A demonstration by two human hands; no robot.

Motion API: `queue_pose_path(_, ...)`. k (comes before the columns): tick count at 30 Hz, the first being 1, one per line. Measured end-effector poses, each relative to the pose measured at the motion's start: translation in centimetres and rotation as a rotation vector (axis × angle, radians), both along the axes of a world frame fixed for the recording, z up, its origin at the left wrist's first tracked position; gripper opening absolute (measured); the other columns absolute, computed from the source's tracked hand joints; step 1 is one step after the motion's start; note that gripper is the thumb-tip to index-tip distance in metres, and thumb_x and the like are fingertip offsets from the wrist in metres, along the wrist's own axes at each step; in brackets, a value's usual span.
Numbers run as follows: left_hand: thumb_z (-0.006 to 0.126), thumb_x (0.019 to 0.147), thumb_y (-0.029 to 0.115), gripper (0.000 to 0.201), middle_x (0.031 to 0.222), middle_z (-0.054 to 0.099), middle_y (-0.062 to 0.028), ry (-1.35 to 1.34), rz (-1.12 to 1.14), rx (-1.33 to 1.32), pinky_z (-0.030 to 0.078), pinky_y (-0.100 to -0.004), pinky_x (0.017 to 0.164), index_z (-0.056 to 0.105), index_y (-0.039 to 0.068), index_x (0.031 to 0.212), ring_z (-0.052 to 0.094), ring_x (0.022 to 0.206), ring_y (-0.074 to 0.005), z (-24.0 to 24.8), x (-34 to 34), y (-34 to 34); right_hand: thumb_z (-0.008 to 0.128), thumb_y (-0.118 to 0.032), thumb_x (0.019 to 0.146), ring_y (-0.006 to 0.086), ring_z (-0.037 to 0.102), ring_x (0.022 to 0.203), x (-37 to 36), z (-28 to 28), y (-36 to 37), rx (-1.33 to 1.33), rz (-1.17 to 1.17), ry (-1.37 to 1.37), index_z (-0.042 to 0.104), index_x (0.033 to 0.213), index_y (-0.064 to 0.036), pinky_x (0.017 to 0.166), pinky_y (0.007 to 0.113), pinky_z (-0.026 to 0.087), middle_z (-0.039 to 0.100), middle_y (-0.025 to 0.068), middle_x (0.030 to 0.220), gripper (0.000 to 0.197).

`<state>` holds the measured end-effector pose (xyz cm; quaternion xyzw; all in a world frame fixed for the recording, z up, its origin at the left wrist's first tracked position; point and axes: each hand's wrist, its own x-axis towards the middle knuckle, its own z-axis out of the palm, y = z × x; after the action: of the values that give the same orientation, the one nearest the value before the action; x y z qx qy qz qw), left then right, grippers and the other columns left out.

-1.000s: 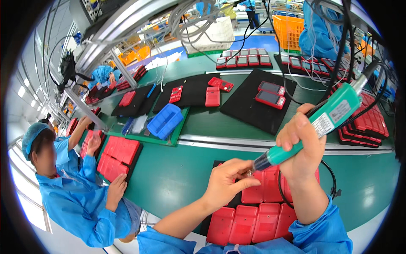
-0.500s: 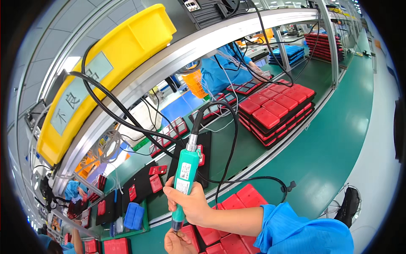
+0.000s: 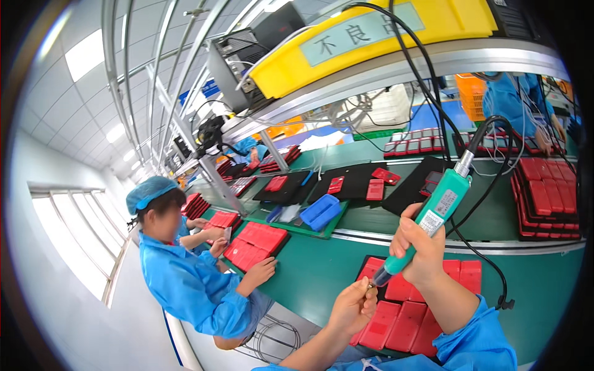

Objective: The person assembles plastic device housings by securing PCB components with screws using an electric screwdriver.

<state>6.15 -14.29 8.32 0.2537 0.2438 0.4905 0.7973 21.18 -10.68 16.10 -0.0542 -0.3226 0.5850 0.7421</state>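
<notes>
My right hand [image 3: 423, 247] is wrapped round a green electric screwdriver [image 3: 443, 199], which tilts with its black cable end up and right. The dark nose of the tool points down and left. At its brass-coloured tip [image 3: 372, 286], my left hand [image 3: 352, 306] is closed in a pinch; whether it also holds a small part is hidden by the fingers. Beneath both hands lies a black tray with red rectangular housings [image 3: 396, 324], partly covered by my right forearm.
A co-worker in blue [image 3: 192, 278] sits at left, hands over another tray of red housings [image 3: 255, 242]. Blue bins [image 3: 320, 212] stand on a green tray behind. Stacked red trays [image 3: 544, 204] are at right. A yellow bin [image 3: 371, 43] hangs overhead; the tool's black cable [image 3: 476, 247] loops down.
My view has swung to the left, bringing the co-worker into sight. The screwdriver is now more tilted, and my left hand, still at its tip, shows more fully.
</notes>
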Motion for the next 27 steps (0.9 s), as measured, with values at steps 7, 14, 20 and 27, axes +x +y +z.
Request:
queue_pose_path(7, 0.041, 0.090, 0.026, 0.022, 0.060, 0.042, 0.0015, 0.255, 0.076, -0.028, 0.032, -0.0188, 0.044, 0.047, 0.008, 0.081, 0.046, 0.052, -0.0088, -1.7, -0.1, -0.5, 0.056, -0.002, 0.074, 0.0113, 0.045, 0.041, 0.0, -0.1, -1.3, 0.014, 0.053, -0.091, 0.045, 0.084, 0.0001, 0.040, 0.026, 0.039, 0.045, 0.0048, 0.059, 0.015)
queue_pose_path(14, 0.043, 0.089, 0.023, 0.018, 0.067, 0.048, 0.0009, 0.049, -0.067, -0.173, 0.038, -0.0167, 0.048, 0.048, 0.007, 0.082, 0.051, 0.060, -0.0099, -7.3, -4.1, 4.1, 0.051, 0.000, 0.074, 0.0114, 0.042, 0.041, 1.7, -0.1, -0.6, 0.135, -0.125, 0.009, 0.040, 0.090, 0.0002, 0.039, 0.025, 0.040, 0.044, 0.0059, 0.056, 0.019)
queue_pose_path(20, 0.045, 0.088, 0.018, 0.018, 0.072, 0.053, -0.0051, -0.157, 0.282, -0.324, 0.049, -0.0191, 0.055, 0.050, 0.003, 0.080, 0.057, 0.072, -0.0183, -9.4, -10.0, 11.6, 0.051, -0.003, 0.074, 0.0119, 0.041, 0.039, 2.1, 0.0, 0.4, 0.059, -0.260, -0.008, 0.039, 0.091, -0.0018, 0.039, 0.026, 0.039, 0.044, 0.0056, 0.055, 0.021)
queue_pose_path(27, 0.048, 0.087, 0.022, 0.023, 0.068, 0.053, -0.0055, 0.069, 0.424, -0.299, 0.045, -0.0192, 0.050, 0.050, 0.003, 0.074, 0.057, 0.070, -0.0196, -10.9, -13.9, 9.3, 0.051, -0.011, 0.078, 0.0104, 0.037, 0.038, 0.6, 0.3, -2.9, 0.000, -0.407, -0.095, 0.039, 0.090, -0.0036, 0.037, 0.024, 0.034, 0.037, 0.0022, 0.053, 0.018)
